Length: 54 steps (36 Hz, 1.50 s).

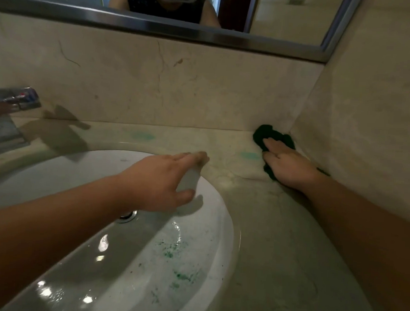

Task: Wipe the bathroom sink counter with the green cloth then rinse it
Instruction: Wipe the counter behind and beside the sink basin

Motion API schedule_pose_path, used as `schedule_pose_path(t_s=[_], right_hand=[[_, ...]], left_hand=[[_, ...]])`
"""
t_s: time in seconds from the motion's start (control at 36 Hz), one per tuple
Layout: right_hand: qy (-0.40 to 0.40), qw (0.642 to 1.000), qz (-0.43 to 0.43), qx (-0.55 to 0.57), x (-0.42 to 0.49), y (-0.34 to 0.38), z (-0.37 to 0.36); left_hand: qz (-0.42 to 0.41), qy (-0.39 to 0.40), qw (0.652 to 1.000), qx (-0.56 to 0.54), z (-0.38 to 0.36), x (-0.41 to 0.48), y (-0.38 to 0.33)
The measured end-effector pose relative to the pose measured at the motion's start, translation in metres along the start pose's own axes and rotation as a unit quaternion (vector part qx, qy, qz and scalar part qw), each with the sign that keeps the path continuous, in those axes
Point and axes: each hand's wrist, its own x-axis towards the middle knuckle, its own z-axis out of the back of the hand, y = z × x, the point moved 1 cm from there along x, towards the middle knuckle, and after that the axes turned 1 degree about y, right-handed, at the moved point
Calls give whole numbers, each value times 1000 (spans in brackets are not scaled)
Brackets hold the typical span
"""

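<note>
The dark green cloth (267, 133) lies bunched in the far right corner of the beige marble counter (278, 230), against the side wall. My right hand (286, 164) presses down on the cloth with its fingers spread over it. My left hand (160, 181) reaches across the white sink basin (228, 228) to its far rim. Fingers and thumb are curled around a small blurred whitish object (190, 176). Two pale blue-green stains (142, 136) (249, 155) mark the counter behind the basin. Green specks (181, 275) dot the wet inside of the basin.
A chrome faucet (16, 102) stands at the far left behind the basin. The drain (127, 216) shows just past my left forearm. A mirror with a metal frame (158, 29) hangs above the marble backsplash. A marble side wall (367, 116) closes the counter on the right.
</note>
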Motion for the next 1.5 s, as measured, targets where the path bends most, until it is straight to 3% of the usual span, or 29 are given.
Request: schedule_pose_path(t_s=[0.11, 0.28, 0.36, 0.44, 0.56, 0.61, 0.67, 0.72, 0.78, 0.86, 0.94, 1.03, 1.17, 1.25, 1.36, 1.5], right_hand=[[1, 994, 100, -41, -15, 41, -10], [-51, 969, 236, 56, -64, 110, -38], [-55, 963, 246, 99, -87, 126, -36], [-77, 963, 186, 179, -107, 124, 2], [-219, 952, 165, 134, -126, 85, 56], [-183, 970, 124, 96, -129, 62, 61], [-74, 993, 70, 53, -122, 40, 48], [2, 996, 78, -44, -116, 23, 21], [-4, 980, 120, -156, -103, 6, -2], [-41, 967, 85, -235, -60, -26, -16], [-7, 983, -9, -183, -28, -15, -4], [-14, 990, 10, -137, -11, 29, 1], [2, 996, 72, -53, 2, 104, -11], [11, 988, 136, -77, 8, 127, -25], [-28, 972, 226, -53, -4, 138, -41], [-2, 962, 274, -10, -49, 126, -35]], left_hand=[[42, 13, 996, -74, 18, 5, 11], [87, -52, 992, -76, 23, 2, 32], [76, -48, 994, -56, 24, -4, 43], [56, -31, 997, -35, 25, -9, 50], [39, -10, 999, -24, 23, -14, 50], [39, -2, 999, -18, 20, -15, 49], [37, -11, 999, -10, 18, -16, 48], [33, -30, 999, -7, 17, -16, 46], [30, -44, 999, -8, 15, -18, 46], [25, -49, 998, -11, 11, -19, 50], [18, -47, 999, -5, 8, -18, 54], [15, -53, 998, 0, 3, -16, 59], [4, -59, 998, 16, -3, -13, 64], [-4, -59, 998, 26, -1, -15, 63], [-9, -55, 998, 29, 2, -18, 60], [-6, -52, 998, 32, 9, -18, 57]])
